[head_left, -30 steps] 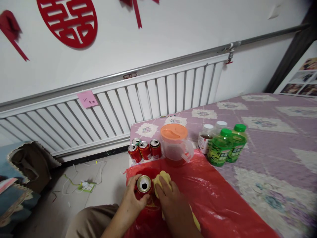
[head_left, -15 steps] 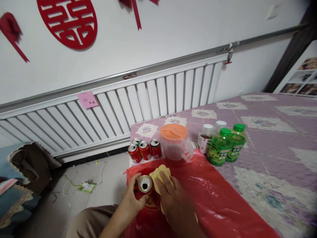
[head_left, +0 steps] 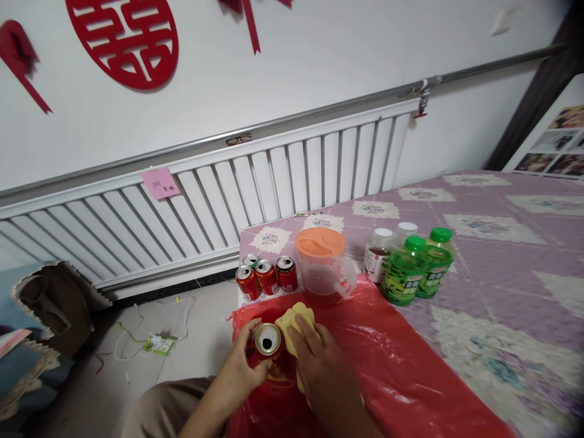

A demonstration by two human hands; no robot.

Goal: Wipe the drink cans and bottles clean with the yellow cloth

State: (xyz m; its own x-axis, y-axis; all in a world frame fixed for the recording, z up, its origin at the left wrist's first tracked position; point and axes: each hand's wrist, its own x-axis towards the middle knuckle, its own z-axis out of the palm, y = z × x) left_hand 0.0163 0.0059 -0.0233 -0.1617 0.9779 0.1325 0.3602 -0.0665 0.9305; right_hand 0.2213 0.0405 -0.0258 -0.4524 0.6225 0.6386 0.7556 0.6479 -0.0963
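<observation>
An opened red drink can (head_left: 278, 370) with a gold rim stands upright, its drinking hole facing up. Around its left side wrap the fingers of my left hand (head_left: 246, 365), thumb across the front. My right hand (head_left: 319, 368) grips a folded yellow cloth (head_left: 292, 325) and presses it against the can's right side. Part of the cloth is hidden under the palm. Beneath both hands a red plastic bag (head_left: 387, 353) lies spread over the table edge.
Several opened cans (head_left: 267, 278) stand behind my hands, beside a clear jug (head_left: 319, 274) with an orange lid. Right of it are green-capped bottles (head_left: 401, 280) and white-capped bottles (head_left: 376, 261). A flowered tablecloth (head_left: 479, 261) covers the table; a white radiator (head_left: 274, 176) runs behind.
Almost nothing differs. My left hand still holds the can and the right hand keeps the cloth at its side, with only a tiny shift of the right fingers.
</observation>
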